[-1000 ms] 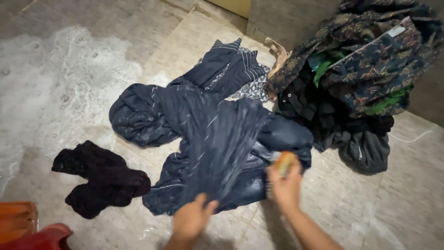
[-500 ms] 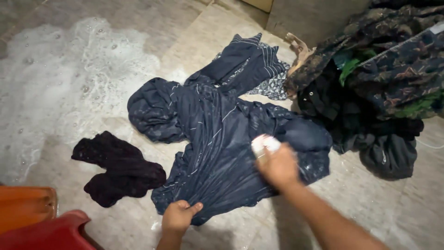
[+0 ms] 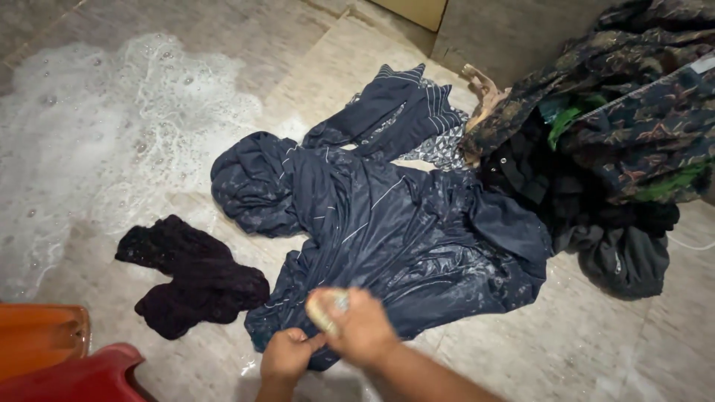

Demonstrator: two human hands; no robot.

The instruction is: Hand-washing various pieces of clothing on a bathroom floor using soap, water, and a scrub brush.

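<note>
Head view: we find the right hand (image 3: 363, 327) closed around a pale bar of soap (image 3: 326, 308), pressed on the near hem of the wet dark blue garment (image 3: 402, 231) spread on the floor (image 3: 313, 82). The left hand (image 3: 287, 356) pinches that hem.

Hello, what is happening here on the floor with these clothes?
A person is washing clothes by hand on a wet tiled floor. The right hand holds a pale bar of soap over the near edge of a dark blue garment spread flat, while the left hand grips that edge. A small black garment lies to the left, a pile of dark clothes to the right, and soapy foam covers the floor beyond.
</note>
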